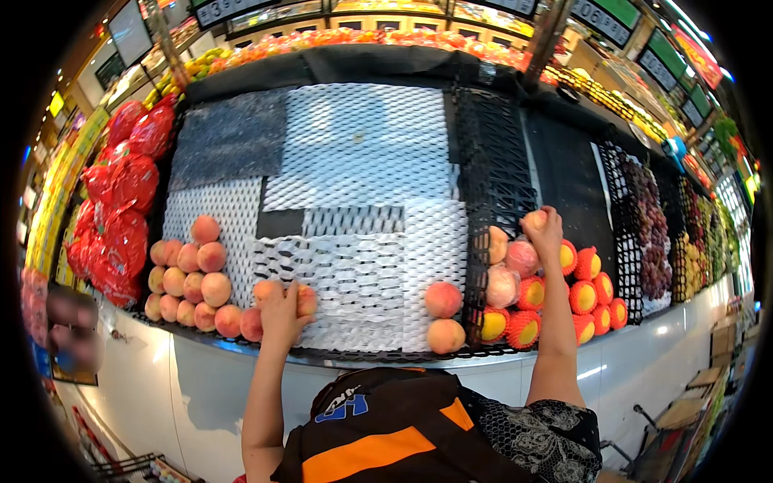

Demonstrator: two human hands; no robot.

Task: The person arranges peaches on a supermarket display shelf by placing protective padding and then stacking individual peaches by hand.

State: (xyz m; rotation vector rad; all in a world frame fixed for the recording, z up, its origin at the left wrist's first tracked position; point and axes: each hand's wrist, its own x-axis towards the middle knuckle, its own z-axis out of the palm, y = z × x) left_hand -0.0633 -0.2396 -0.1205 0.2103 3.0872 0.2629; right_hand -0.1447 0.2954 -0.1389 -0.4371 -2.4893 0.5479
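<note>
My left hand (279,314) is at the front of the display, its thumb and forefinger around a peach (307,299). Another peach (264,291) shows at the far side of that hand's fingers, partly covered. To its left, several peaches (193,287) are stacked in rows along the front left corner. My right hand (548,235) grips a pale peach (534,221) above the right-hand section. Below it sit fruits in red foam nets (532,294) and a few peach-like fruits (502,286), some seemingly wrapped. Two peaches (444,299) rest left of the black mesh divider.
White foam netting (362,145) and a dark mat (226,139) line the display. A black mesh divider (476,241) separates the sections. Red bagged goods (124,193) flank the left; grapes (649,223) lie at right. Price signs (604,21) hang overhead. A cart (670,422) stands lower right.
</note>
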